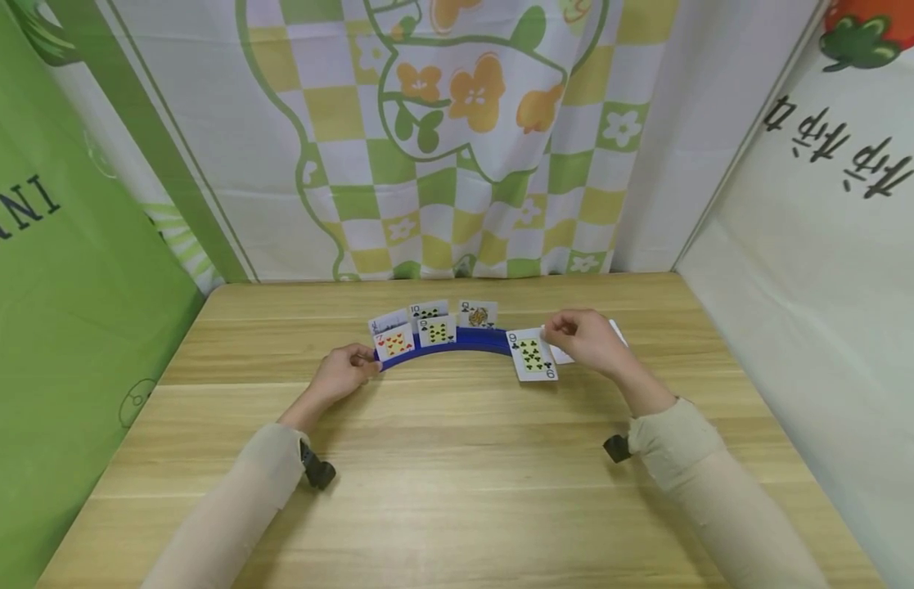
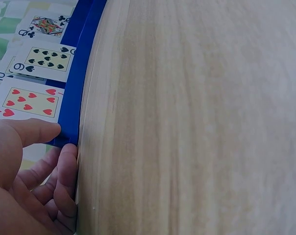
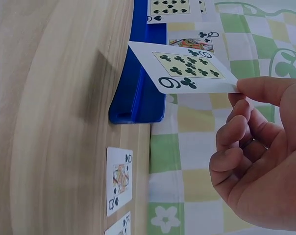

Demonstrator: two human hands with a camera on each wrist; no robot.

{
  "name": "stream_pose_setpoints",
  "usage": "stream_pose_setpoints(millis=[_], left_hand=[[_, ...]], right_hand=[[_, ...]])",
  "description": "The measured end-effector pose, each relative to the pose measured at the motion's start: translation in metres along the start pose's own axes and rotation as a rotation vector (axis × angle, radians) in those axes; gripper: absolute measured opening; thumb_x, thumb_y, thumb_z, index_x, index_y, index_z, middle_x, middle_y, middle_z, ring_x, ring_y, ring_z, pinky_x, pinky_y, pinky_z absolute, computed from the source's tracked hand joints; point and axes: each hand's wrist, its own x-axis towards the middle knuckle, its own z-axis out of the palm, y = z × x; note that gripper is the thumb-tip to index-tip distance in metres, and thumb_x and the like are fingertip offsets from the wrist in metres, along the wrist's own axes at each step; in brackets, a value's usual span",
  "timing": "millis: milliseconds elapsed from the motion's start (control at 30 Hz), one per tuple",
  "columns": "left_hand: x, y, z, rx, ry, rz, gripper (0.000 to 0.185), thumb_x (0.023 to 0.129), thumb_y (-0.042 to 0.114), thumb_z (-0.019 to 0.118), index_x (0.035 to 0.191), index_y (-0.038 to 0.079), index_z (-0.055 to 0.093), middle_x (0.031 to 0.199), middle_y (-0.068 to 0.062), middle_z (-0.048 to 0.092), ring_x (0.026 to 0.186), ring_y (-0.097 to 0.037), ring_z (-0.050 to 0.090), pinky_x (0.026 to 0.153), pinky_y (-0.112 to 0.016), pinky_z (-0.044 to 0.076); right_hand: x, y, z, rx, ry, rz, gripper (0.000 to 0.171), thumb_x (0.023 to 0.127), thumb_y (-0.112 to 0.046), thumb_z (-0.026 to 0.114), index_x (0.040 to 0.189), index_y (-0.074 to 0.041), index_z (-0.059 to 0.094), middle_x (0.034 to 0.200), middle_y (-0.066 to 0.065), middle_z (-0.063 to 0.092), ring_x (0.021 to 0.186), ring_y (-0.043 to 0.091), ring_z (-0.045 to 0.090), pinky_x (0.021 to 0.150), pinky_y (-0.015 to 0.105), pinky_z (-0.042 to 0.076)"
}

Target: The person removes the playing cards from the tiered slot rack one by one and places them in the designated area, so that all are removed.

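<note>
A blue curved card holder (image 1: 467,337) stands on the table. My left hand (image 1: 342,372) pinches its left end between thumb and forefinger, as the left wrist view also shows. Upright in its slots are a seven of hearts (image 2: 31,102), a nine of spades (image 2: 47,59) and a queen of clubs (image 2: 46,25). A ten (image 1: 427,310) and another card (image 1: 389,321) stand partly hidden behind. My right hand (image 1: 589,342) pinches a nine of clubs (image 3: 189,71) by one edge, tilted over the holder's right part.
Beyond the holder's right end, a queen of spades (image 3: 119,181) and a king (image 3: 119,225) lie on the wooden table (image 1: 427,491). In the head view my right hand partly covers the cards there. A patterned curtain (image 1: 486,164) hangs behind the table's far edge.
</note>
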Motion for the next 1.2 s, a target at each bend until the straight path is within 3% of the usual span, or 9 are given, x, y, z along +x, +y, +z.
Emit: stream_pose_setpoints(millis=[167,367,700,867,1200], left_hand=[[-0.001,0.000,0.000,-0.007,-0.007,-0.001,0.037,0.094,0.028,0.065,0.121,0.004,0.063,0.105,-0.015,0.070,0.079,-0.018,0.064,0.068,-0.026,0.049],[-0.001,-0.001,0.000,-0.002,-0.011,-0.006,0.037,0.094,0.028,0.065,0.121,0.004,0.063,0.106,-0.015,0.070,0.080,-0.018,0.064,0.068,-0.026,0.049],[0.001,-0.001,0.000,0.009,-0.010,-0.001,0.038,0.094,0.030,0.065,0.122,0.005,0.062,0.104,-0.014,0.069,0.080,-0.019,0.063,0.068,-0.026,0.048],[0.000,0.000,-0.001,0.015,-0.009,0.003,0.038,0.094,0.030,0.065,0.122,0.004,0.062,0.104,-0.014,0.069,0.080,-0.019,0.063,0.068,-0.026,0.048],[0.001,0.000,-0.001,0.021,-0.011,0.015,0.038,0.093,0.030,0.065,0.121,0.004,0.063,0.103,-0.014,0.069,0.081,-0.019,0.063,0.068,-0.026,0.048]], right_hand=[[-0.005,0.007,-0.004,-0.002,0.001,-0.014,0.020,0.097,-0.028,0.063,0.101,-0.010,0.071,0.099,0.009,0.070,0.090,0.022,0.059,0.073,0.031,0.047],[-0.009,0.016,-0.006,0.017,0.000,0.001,0.018,0.097,-0.023,0.063,0.100,-0.008,0.071,0.096,0.010,0.070,0.083,0.018,0.058,0.069,0.030,0.047],[-0.018,0.023,-0.014,-0.006,-0.015,0.018,0.020,0.098,-0.026,0.062,0.103,-0.008,0.071,0.102,0.011,0.071,0.099,0.026,0.063,0.080,0.031,0.047],[-0.021,0.027,-0.014,-0.024,-0.003,0.015,0.018,0.097,-0.023,0.064,0.099,-0.008,0.072,0.100,0.011,0.071,0.099,0.027,0.062,0.084,0.033,0.046],[-0.026,0.033,-0.017,-0.016,-0.025,0.031,0.020,0.096,-0.023,0.063,0.100,-0.005,0.071,0.106,0.017,0.072,0.110,0.038,0.062,0.097,0.053,0.048]])
